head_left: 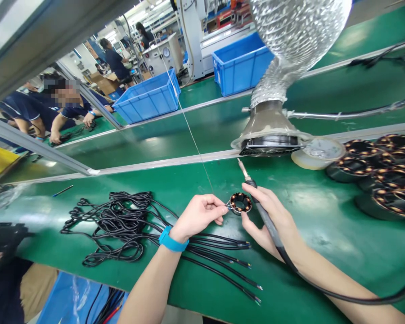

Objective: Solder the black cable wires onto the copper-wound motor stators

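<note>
The wound ring (241, 210) lay between left hand (205, 211) — pinched closed on its leads (228, 206) — and right hand (281, 219), half-curled round a soldering iron (267, 221) angled toward the bench's (310, 281) far edge.

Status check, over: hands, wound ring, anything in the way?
Left hand pinching thin leads at wound ring. Right hand gripping soldering iron, tip clear of ring. Black cables running beneath left wrist.
</note>
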Action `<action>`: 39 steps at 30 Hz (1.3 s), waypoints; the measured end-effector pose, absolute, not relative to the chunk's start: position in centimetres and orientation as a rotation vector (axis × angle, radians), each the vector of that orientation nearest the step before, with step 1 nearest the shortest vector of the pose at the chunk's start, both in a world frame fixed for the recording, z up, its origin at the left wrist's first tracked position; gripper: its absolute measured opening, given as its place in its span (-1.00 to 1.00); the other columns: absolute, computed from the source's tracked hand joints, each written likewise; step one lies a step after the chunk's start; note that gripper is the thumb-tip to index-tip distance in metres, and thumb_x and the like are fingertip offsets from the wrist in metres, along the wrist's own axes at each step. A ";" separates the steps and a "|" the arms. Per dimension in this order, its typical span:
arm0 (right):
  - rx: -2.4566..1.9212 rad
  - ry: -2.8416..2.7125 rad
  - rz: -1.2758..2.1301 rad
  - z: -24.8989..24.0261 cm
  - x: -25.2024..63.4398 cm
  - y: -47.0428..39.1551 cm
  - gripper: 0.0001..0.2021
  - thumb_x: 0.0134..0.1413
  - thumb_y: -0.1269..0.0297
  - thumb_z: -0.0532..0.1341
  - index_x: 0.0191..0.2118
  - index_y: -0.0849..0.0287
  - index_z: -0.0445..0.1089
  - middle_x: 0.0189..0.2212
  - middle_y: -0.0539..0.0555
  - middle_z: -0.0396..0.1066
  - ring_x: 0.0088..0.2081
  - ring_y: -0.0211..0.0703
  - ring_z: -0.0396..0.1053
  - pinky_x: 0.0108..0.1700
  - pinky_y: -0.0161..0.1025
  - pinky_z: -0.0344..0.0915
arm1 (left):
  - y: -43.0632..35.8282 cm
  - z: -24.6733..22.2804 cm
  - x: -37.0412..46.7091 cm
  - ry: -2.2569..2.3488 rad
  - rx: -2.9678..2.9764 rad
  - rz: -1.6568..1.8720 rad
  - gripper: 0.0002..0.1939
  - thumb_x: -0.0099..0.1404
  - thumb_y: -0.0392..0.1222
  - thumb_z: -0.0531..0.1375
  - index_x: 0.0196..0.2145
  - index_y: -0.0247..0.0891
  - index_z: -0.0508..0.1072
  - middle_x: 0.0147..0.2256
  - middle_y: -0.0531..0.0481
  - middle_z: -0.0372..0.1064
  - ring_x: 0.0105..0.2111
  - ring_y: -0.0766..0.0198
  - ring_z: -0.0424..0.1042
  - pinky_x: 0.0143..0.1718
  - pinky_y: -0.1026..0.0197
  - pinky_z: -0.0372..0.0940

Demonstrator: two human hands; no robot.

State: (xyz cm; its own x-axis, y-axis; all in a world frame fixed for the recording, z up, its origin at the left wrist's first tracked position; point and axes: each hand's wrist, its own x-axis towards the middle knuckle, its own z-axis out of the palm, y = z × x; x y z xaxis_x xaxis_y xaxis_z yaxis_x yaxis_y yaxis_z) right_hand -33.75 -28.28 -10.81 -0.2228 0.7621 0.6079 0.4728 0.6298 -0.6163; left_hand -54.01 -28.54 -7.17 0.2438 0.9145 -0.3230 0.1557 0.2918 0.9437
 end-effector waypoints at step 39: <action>-0.930 -1.938 0.620 -13.2 -32.9 -26.5 -0.45 0.21 0.40 0.20 0.27 -0.07 0.12 0.04 0.10 0.22 -0.03 -0.13 0.36 0.02 -0.21 0.35 | -27.7 -9.3 -53.0 1.375 1.335 0.924 -0.64 0.19 0.05 0.33 -0.27 -0.36 0.63 -0.33 -0.13 0.53 -0.32 0.20 0.46 -0.20 0.17 0.34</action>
State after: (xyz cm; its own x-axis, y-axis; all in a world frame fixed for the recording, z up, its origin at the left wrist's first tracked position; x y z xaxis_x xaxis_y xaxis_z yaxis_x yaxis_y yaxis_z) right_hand -32.87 -26.48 -13.22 -0.3387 0.8006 0.4943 0.3649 0.5960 -0.7153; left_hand -52.98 -27.66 -9.33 0.0731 0.9885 -0.1324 0.2512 0.1102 0.9616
